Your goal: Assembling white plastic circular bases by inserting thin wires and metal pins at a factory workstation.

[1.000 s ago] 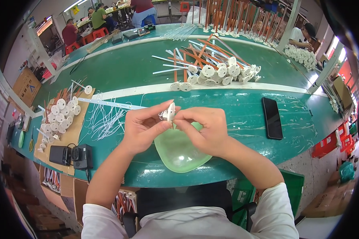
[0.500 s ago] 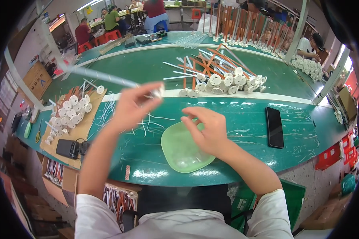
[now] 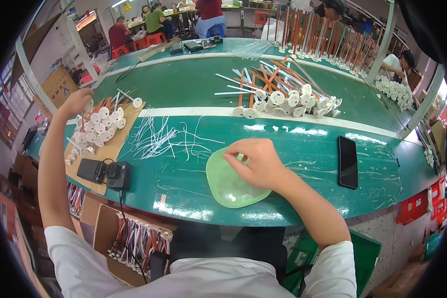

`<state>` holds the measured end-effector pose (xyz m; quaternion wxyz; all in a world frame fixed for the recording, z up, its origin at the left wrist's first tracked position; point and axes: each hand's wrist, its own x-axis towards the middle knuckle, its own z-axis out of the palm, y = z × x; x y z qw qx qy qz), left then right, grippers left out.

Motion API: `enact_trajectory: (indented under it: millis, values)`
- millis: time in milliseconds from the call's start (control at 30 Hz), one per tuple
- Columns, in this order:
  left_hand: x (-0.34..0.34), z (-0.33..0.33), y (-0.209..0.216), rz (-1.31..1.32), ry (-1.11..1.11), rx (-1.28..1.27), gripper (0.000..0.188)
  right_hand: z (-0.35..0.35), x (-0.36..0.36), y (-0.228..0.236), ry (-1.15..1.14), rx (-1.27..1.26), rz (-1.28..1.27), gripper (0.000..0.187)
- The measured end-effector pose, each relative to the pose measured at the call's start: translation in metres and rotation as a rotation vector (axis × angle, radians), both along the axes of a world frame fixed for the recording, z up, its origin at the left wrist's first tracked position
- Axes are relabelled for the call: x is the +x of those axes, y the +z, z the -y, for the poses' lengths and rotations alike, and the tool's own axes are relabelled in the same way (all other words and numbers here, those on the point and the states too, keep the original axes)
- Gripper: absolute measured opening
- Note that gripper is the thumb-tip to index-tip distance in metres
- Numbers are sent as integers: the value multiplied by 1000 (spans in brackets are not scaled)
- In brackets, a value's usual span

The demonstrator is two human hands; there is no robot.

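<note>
Left hand (image 3: 78,103) has swung out to the white-disc pile (image 3: 100,128), leaving only the right hand (image 3: 258,159) over the green bowl (image 3: 224,184); we cannot tell either grip.

In the upper left of the frame, the left hand (image 3: 78,102) was too small to show whether its fingers gripped the white disc (image 3: 89,105) beside them. At centre, the right hand (image 3: 258,161) hid the upper right of the green bowl (image 3: 223,185), and anything between its fingertips could not be made out. The top edge cut off the head of a person in dark red (image 3: 210,10). At lower right, a sleeve (image 3: 333,268) covered part of the green crate (image 3: 366,256).
</note>
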<state>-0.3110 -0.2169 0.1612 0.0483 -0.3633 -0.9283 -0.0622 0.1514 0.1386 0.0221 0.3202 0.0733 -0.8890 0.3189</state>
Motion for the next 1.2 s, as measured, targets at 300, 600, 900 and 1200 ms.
enact_trajectory:
  millis: [300,600,900,1200]
  values:
    - [72,-43,-5,-205,205,-464,45,-5,-3,-2,-3,-52,34,8]
    - [190,-164,-40,-335,-308,-25,39,-7,-5,-6,23,-23,62,9]
    - [258,-316,-154,-14,-605,265,41,-5,-4,-8,-7,97,37,5]
    - [241,-307,-152,-140,-571,220,26,-6,1,-6,18,183,0,6]
